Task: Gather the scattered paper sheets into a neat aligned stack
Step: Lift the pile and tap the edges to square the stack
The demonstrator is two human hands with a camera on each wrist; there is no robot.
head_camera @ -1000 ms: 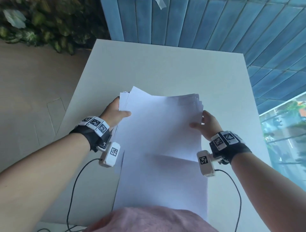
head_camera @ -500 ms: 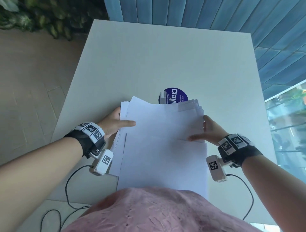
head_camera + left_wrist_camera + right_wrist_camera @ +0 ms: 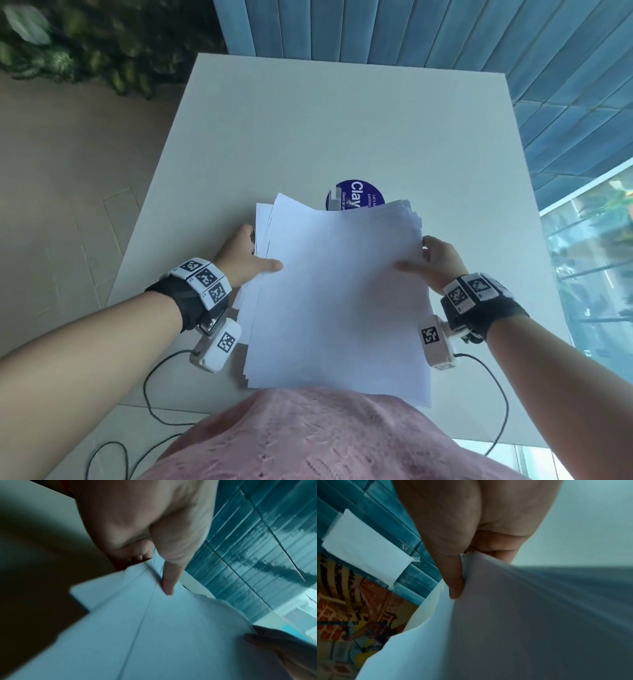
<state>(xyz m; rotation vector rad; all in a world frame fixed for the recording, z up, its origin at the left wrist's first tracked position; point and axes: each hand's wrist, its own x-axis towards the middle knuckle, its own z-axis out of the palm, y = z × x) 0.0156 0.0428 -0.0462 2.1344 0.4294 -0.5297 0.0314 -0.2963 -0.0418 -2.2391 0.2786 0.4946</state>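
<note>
A loose stack of white paper sheets [image 3: 339, 291] is held above the near half of the white table [image 3: 342, 130]. Its far corners are fanned and uneven. My left hand [image 3: 250, 260] grips the stack's left edge, thumb on top and fingers underneath. My right hand [image 3: 431, 263] grips the right edge the same way. In the left wrist view the thumb presses on the paper sheets [image 3: 154, 628]. In the right wrist view the thumb pinches the bent paper sheets [image 3: 505, 615] against fingers underneath. The stack's near edge reaches my pink top.
A round purple sticker [image 3: 356, 198] lies on the table just beyond the stack. Blue tiled wall [image 3: 411, 31] stands behind the table, plants [image 3: 85, 44] at far left, a window [image 3: 592, 260] at right. Cables [image 3: 154, 404] hang from the wrist cameras.
The lifted sheets have been drawn toward me and laid over the lower sheets, so one stack now shows. The purple sticker beyond it came into sight. Both hands kept their grip.
</note>
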